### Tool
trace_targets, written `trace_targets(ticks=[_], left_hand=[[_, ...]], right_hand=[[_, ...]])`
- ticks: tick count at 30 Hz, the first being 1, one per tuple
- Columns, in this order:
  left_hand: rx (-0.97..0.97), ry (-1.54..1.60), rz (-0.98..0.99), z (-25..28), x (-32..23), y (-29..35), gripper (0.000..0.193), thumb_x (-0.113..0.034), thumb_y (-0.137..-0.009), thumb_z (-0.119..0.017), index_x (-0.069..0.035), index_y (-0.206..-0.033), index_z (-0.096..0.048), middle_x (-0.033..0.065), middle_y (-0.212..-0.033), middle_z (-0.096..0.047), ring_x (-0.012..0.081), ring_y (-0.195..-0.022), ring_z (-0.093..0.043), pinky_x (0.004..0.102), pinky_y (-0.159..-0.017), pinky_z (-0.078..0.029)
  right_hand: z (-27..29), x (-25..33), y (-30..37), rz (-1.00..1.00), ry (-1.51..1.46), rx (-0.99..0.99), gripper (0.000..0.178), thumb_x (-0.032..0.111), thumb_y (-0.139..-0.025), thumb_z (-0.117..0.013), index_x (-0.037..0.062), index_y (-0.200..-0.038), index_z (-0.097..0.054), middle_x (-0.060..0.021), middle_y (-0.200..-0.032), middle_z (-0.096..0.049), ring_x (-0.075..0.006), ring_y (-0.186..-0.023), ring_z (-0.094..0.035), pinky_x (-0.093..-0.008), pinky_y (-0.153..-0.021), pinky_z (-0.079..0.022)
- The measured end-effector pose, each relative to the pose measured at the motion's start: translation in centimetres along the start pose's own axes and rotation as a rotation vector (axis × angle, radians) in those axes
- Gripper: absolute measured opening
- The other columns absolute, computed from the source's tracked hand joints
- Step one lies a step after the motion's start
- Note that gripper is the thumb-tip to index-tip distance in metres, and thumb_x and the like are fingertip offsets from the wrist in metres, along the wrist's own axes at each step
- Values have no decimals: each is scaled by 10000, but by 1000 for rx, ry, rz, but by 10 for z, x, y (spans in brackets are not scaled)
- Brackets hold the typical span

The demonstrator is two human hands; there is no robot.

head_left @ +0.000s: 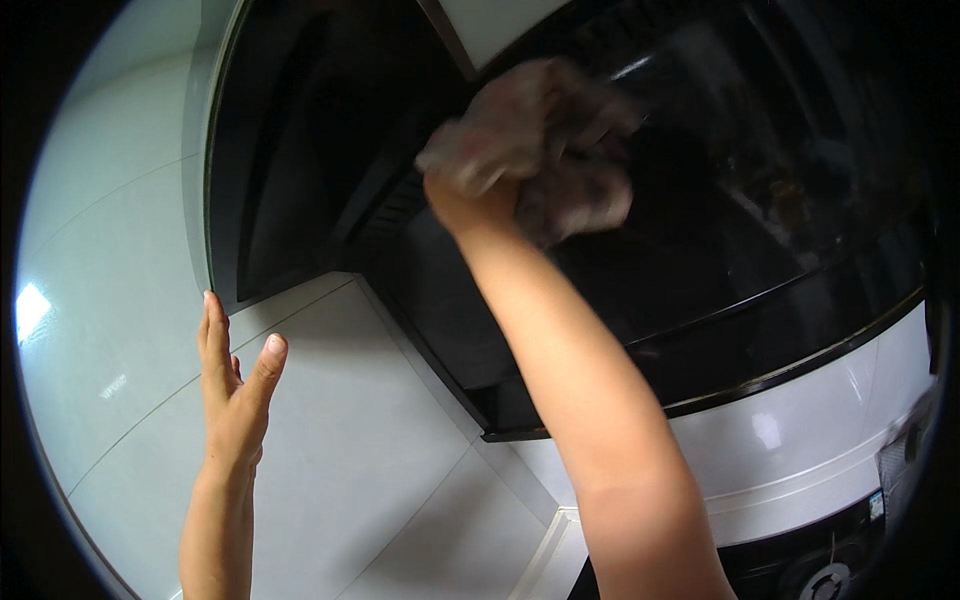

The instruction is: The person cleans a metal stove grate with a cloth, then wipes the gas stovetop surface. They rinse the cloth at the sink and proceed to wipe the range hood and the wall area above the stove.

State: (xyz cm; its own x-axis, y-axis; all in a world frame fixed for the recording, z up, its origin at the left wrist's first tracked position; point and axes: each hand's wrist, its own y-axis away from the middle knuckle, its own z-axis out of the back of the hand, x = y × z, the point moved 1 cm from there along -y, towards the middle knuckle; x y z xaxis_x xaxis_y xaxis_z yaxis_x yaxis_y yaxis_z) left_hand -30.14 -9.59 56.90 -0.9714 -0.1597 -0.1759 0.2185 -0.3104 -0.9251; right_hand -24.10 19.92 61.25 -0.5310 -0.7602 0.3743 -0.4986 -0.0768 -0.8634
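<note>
My right hand (468, 205) is raised at the middle top, gripping a pale, pinkish-grey cloth (535, 115). Motion blurs the cloth, and its folds hide most of the fingers. Behind it is a glossy black appliance interior or panel (690, 230), which the cloth overlaps; whether they touch I cannot tell. To the left, a dark door-like panel (320, 140) stands at an angle to it. My left hand (238, 405) has its fingers stretched out and thumb apart, with the fingertips at the panel's lower corner. Nothing lies in that hand.
Pale tiles (370, 450) with thin joints spread below and to the left. A white rounded surface (800, 420) runs under the black appliance's front edge. At the lower right is a dark object with a round grey part (828, 583).
</note>
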Motion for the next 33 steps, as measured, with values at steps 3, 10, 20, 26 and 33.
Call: trace_targets(ticks=[3, 10, 20, 26, 33], left_hand=[[-36, 14, 11, -2, -1, 1, 909, -406, -826, -677, -102, -1504, -153, 133, -1565, -109, 307, -1451, -77, 524, -1132, -78], [-96, 48, -18, -10, 5, 0, 810, -395, -866, -642, -159, -1505, -203, 99, -1570, -131, 275, -1451, -91, 459, -1127, -152], [-141, 112, 37, -7, 7, 7, 796, -330, -873, -639, -123, -1501, -195, 119, -1563, -130, 266, -1452, -78, 427, -1153, -126], [-126, 133, 71, -9, 0, 3, 813, -316, -854, -648, -122, -1501, -196, 117, -1562, -134, 271, -1452, -73, 429, -1156, -121], [-108, 147, 81, -8, -9, 9, 854, -333, -812, -676, -122, -1497, -212, 115, -1564, -123, 291, -1448, -90, 449, -1141, -203]], right_hand=[[-16, 11, 37, 39, 273, 322, 396, 242, -851, -532, 42, -1191, -557, -164, -1278, -518, -281, -1220, -444, -390, -1050, -329], [37, -79, 31, 638, 117, 602, 451, 256, -868, -521, 79, -1283, -531, -139, -1383, -453, -238, -1303, -402, -349, -1106, -272], [162, -200, -75, 520, 243, 462, 421, 174, -872, -520, 20, -1263, -546, -159, -1344, -494, -285, -1289, -421, -342, -1111, -270], [179, -321, -141, 278, 334, 31, 373, 142, -846, -512, 23, -1192, -581, -223, -1303, -459, -388, -1214, -408, -437, -1039, -343], [222, -430, -228, 128, 786, -121, 358, 157, -872, -495, -3, -1186, -558, -184, -1220, -545, -362, -1131, -481, -409, -1009, -381]])
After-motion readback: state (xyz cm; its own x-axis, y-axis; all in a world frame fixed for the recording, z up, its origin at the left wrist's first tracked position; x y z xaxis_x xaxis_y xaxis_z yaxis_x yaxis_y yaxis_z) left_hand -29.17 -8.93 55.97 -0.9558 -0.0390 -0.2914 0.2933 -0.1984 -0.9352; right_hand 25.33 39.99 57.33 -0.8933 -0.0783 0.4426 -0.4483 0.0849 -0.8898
